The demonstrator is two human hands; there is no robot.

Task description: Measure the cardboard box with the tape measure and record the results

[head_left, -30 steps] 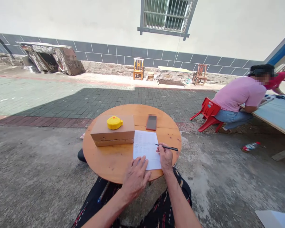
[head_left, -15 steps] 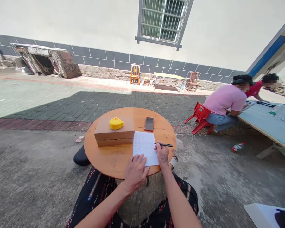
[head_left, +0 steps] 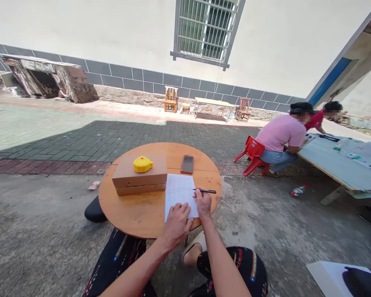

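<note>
A white sheet of paper point(head_left: 179, 194) lies on a small round wooden table point(head_left: 142, 210) in front of me. My left hand point(head_left: 177, 226) rests on the near edge of the sheet, fingers spread flat. My right hand point(head_left: 203, 202) sits on the sheet's right side and is closed on a black pen point(head_left: 205, 191) that points left over the paper. Left of the sheet lies a brown cardboard box point(head_left: 138, 178) with a yellow tape measure point(head_left: 142, 163) on top. A dark phone point(head_left: 187, 164) lies behind the paper.
Two people sit at a long board table point(head_left: 340, 165) to the right, one on a red plastic chair point(head_left: 251, 153). A bottle point(head_left: 298, 190) lies on the concrete. Wooden chairs and a low table point(head_left: 212, 103) stand by the far wall. A white sheet point(head_left: 334, 277) lies at bottom right.
The view has risen and turned a little to the right, so the table sits lower left in frame. Both hands keep their places on the paper and pen.
</note>
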